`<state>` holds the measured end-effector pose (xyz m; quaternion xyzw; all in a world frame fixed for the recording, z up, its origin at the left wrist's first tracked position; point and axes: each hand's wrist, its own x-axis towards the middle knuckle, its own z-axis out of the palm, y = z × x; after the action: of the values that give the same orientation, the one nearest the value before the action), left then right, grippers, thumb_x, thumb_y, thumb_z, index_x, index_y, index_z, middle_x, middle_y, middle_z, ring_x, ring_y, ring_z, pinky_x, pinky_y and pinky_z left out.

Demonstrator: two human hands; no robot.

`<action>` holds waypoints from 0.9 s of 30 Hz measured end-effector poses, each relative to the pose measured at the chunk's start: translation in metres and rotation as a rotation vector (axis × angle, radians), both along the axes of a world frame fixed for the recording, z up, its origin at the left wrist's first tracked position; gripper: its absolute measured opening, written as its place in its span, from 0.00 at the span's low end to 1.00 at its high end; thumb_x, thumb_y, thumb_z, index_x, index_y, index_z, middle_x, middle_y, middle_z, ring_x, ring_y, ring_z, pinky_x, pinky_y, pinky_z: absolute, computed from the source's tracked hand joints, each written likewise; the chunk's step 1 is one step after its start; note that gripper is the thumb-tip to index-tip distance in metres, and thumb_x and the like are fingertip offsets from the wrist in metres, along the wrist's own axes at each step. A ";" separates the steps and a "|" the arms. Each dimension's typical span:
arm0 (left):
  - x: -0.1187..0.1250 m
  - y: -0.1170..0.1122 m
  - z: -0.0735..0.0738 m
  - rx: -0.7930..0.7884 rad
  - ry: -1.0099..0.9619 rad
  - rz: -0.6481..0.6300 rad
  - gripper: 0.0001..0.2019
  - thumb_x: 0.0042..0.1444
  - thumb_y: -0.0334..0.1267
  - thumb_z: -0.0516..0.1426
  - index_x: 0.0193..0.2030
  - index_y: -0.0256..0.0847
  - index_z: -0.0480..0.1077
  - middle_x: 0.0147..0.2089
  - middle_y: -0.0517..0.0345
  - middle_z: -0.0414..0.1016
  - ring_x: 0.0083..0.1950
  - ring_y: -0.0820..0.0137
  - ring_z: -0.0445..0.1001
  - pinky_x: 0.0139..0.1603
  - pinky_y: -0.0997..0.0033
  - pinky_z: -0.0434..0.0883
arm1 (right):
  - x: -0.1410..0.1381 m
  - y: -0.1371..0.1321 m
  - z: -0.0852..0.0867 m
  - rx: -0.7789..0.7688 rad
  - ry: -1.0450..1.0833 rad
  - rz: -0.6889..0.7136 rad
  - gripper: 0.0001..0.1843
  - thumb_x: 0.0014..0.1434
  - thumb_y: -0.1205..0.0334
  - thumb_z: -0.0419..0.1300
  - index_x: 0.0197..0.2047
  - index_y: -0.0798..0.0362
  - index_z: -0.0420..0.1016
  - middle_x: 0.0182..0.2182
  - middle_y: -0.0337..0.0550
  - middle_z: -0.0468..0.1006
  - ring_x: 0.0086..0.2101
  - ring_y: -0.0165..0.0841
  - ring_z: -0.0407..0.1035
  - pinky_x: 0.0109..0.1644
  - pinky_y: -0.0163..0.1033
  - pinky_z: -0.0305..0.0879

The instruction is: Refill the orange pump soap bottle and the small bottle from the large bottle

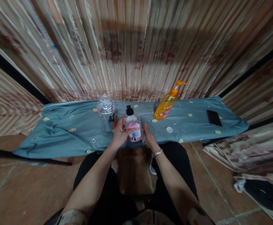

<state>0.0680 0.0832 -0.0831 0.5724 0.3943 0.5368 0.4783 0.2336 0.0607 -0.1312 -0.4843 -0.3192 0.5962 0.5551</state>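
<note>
A clear pump bottle (133, 132) with a black pump top and a pink-and-white label stands upright on the cloth-covered table, close to its front edge. My left hand (120, 132) is closed around the bottle's left side, with fingers reaching onto the label. On its right side, my right hand (148, 136) is closed beside the bottle; a small whitish, crumpled-looking bit shows at the fingers, too unclear to name. A clear, empty-looking plastic bottle (107, 114) with black lettering stands left of my left hand, uncapped.
A pump bottle of orange liquid (166, 106) stands to the right at the back. Near it lies a white round disc (169, 129). A dark phone (214, 118) rests at the table's right end. The blue-grey tablecloth (63, 131) is wrinkled; a striped curtain (127, 40) hangs behind.
</note>
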 end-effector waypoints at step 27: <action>0.003 0.028 -0.021 -0.030 0.017 0.132 0.33 0.38 0.43 0.76 0.50 0.44 0.68 0.48 0.55 0.80 0.45 0.61 0.82 0.49 0.59 0.80 | -0.004 -0.056 0.041 0.150 0.004 -0.340 0.24 0.53 0.43 0.72 0.48 0.49 0.83 0.42 0.45 0.89 0.46 0.47 0.82 0.56 0.53 0.78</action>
<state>0.0705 0.1108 -0.1044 0.5425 0.4432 0.5561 0.4472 0.2296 0.0051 -0.0900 -0.4875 -0.2753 0.4694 0.6828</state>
